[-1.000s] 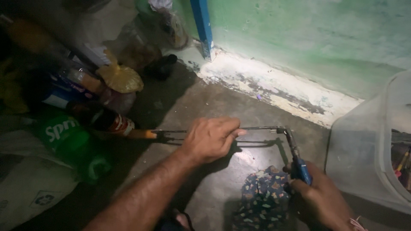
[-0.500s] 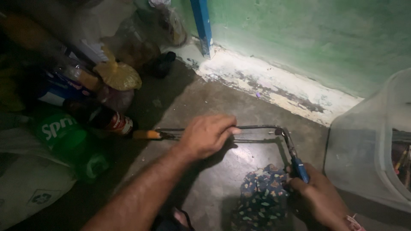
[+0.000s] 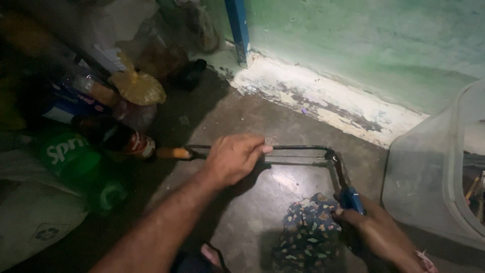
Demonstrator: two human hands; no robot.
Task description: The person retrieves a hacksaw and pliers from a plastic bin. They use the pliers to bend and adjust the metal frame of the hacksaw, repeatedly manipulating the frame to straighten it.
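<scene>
I hold a hacksaw level above a concrete floor. My left hand is closed over the middle of its black metal frame. My right hand grips the saw's blue handle at the lower right. The thin blade runs just under the frame's top bar. An orange-tipped end of the saw points left toward the bottles. A dark patterned cloth lies on the floor just left of my right hand.
A translucent plastic bin stands at the right. Several bottles, one green and one dark, lie with bags at the left. A green wall with a peeling white base and a blue post lie ahead.
The hands and saw have hardly shifted; the view moved slightly, and my grip on the frame and handle stays the same.
</scene>
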